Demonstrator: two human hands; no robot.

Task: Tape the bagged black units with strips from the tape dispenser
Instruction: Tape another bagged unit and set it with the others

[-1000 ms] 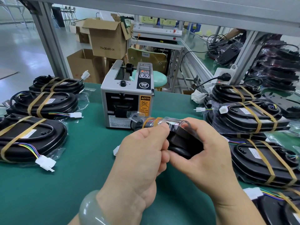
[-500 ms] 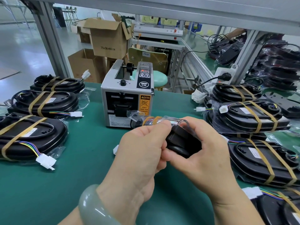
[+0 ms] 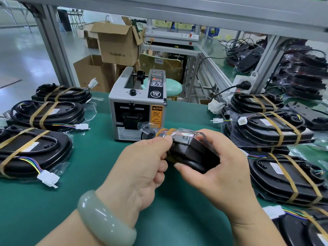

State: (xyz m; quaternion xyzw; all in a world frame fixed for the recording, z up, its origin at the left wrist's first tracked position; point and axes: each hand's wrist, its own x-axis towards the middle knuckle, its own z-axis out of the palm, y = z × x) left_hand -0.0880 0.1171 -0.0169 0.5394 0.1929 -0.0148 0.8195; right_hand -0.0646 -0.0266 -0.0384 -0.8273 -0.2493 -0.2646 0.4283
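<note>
Green tabletop (image 3: 74,206) fills a factory workstation framed in grey aluminium, with cardboard boxes (image 3: 117,45) on the floor beyond it. Both grips meet above its middle and hold one bagged black unit (image 3: 192,153) between them, clear of the surface. The left grip (image 3: 142,167), with a pale green bangle (image 3: 104,219) on its wrist, pinches the unit's left end with curled fingers. The right grip (image 3: 223,167) wraps round the right end, thumb on the near side and fingers over the top. Tan tape strips (image 3: 165,131) cross the bag just beyond the left grip's fingertips. Straight beyond both grips, just past the held unit, stands the grey tape dispenser (image 3: 138,110), its front facing them. Left of the left grip lie three taped units (image 3: 42,151) in a row. Right of the right grip, more taped units (image 3: 271,126) are stacked.
</note>
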